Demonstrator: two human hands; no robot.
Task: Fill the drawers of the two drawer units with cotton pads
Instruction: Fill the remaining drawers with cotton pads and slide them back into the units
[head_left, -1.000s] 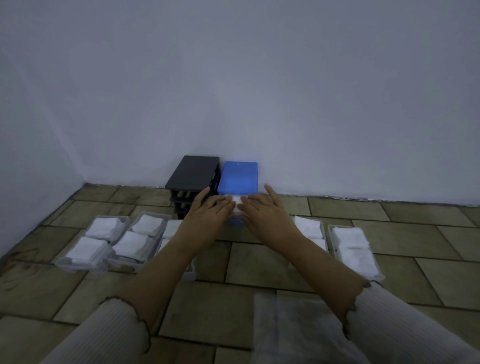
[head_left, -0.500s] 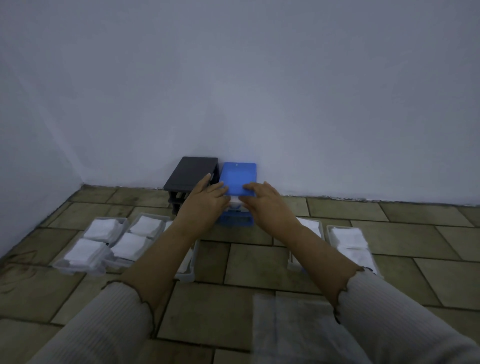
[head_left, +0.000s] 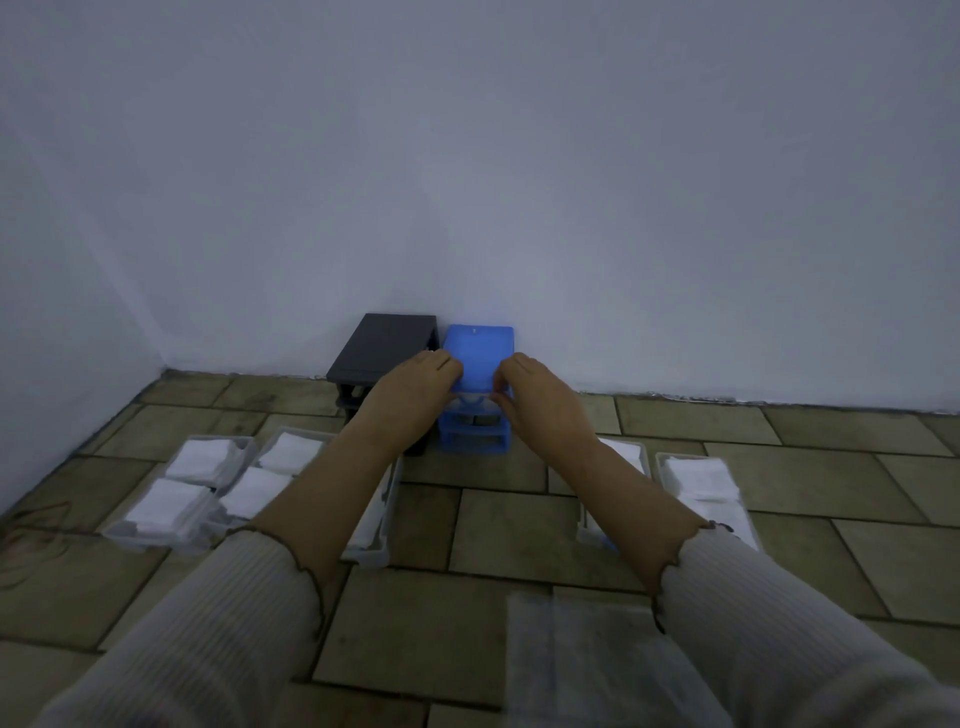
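We sit on a tiled floor (head_left: 488, 525) by a white wall. Drawers with cotton pads (head_left: 197, 460) lie on both sides of our arms. Our left hand (head_left: 410, 395) and right hand (head_left: 540, 400) curl their fingers on a drawer (head_left: 474, 410) in the blue unit (head_left: 480, 351). The black unit (head_left: 382, 348) is just left.

Two drawer units, one black (head_left: 387, 345) and one blue (head_left: 479, 353); two hands; five loose drawers holding cotton pads.
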